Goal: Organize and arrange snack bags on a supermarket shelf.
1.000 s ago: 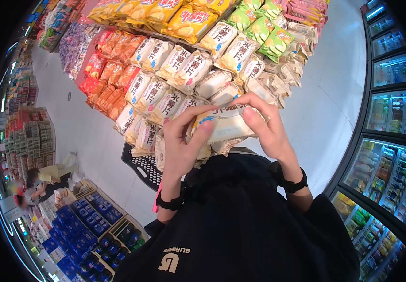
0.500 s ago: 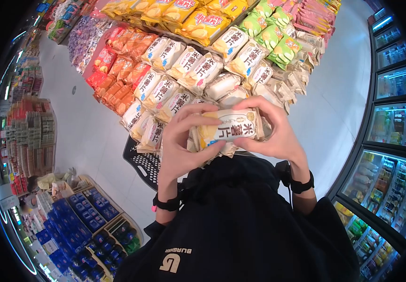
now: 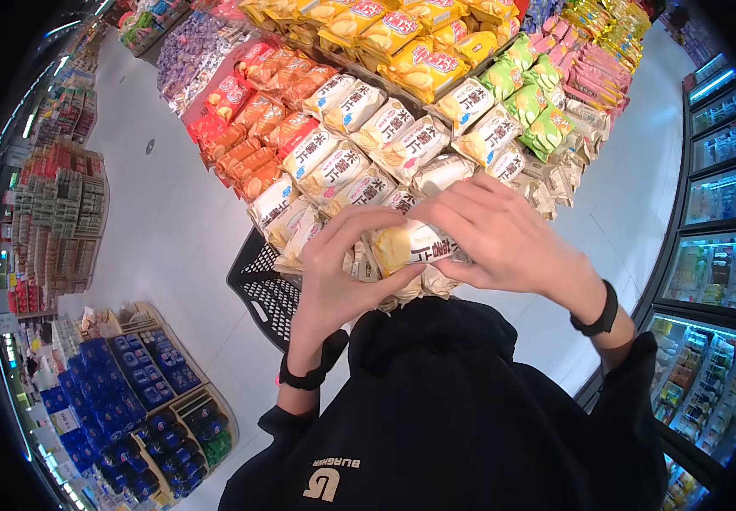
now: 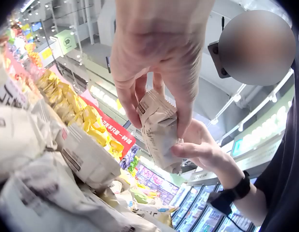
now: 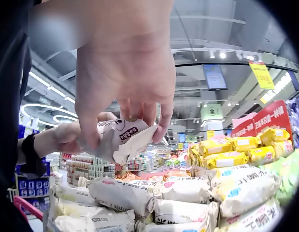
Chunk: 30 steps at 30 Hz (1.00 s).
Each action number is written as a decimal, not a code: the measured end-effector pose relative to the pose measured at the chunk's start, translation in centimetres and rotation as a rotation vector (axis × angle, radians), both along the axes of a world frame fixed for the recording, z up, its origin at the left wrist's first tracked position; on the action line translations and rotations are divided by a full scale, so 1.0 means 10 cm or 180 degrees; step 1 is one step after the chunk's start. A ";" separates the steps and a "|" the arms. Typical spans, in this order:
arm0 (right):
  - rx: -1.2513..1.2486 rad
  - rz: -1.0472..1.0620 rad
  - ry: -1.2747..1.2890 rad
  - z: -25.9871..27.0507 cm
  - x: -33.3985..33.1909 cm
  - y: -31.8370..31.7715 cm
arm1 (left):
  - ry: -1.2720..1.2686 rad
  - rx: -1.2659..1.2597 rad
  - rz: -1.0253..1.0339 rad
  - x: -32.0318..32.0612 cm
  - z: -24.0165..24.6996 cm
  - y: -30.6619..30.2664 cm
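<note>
Between my two hands, above the near end of a snack display, is a cream-coloured snack packet (image 3: 403, 246) with dark lettering and a yellow patch. My left hand (image 3: 340, 260) grips its left end, thumb underneath and fingers on top. The right hand (image 3: 504, 237) curls over the other end and hides part of it. In the left wrist view the packet (image 4: 159, 133) hangs from my left fingers, and the right thumb presses its lower side. A crimped end seal of the packet (image 5: 132, 145) faces out under the right fingers in the right wrist view.
Rows of similar cream packets (image 3: 334, 166) lie just beyond my hands. Orange packets (image 3: 253, 136), yellow packets (image 3: 423, 64) and green packets (image 3: 546, 119) are heaped behind. A black perforated basket (image 3: 266, 289) is at the near left corner. Glass-door coolers (image 3: 713, 277) line the right side.
The packet has turned from its side to lettered face up, then shifted slightly right. My right hand has moved over its right end, covering more of it. The view has also shifted.
</note>
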State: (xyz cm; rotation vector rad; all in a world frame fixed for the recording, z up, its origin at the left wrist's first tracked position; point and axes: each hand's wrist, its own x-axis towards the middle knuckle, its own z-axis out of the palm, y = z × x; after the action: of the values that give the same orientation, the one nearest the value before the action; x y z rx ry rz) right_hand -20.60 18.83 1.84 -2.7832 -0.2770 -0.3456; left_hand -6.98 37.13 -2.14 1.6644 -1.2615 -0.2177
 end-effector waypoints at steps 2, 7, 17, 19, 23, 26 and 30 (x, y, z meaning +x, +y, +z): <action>-0.0319 0.0239 -0.0053 0.07 0.16 -0.01 | -0.0384 0.0081 0.0074 0.09 0.05 0.05; -0.0619 0.0934 -0.0491 0.09 0.76 -0.12 | -0.0704 0.0326 0.0444 0.38 0.13 0.14; -0.0905 0.1349 -0.0308 -0.16 2.58 -0.33 | -0.1488 0.0804 0.0944 1.91 -0.03 0.07; -0.0961 0.1297 -0.0157 -0.31 2.88 -0.35 | -0.1378 0.0916 0.0868 2.16 -0.14 0.05; -0.0981 0.1028 0.0455 -0.44 3.17 -0.30 | -0.1302 0.1509 0.0810 2.40 -0.29 0.00; -0.0842 0.0928 0.0707 -0.67 3.26 -0.33 | -0.1256 0.1614 0.0618 2.46 -0.37 -0.01; -0.0420 0.0889 0.0946 -0.77 3.24 -0.34 | -0.1180 0.1290 0.0386 2.52 -0.55 0.00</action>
State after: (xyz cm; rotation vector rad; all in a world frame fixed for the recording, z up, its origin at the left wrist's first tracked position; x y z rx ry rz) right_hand 11.78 15.44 -5.88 -2.8194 -0.6237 0.1579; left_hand 18.19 37.10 -7.62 2.1981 -1.4495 -0.0953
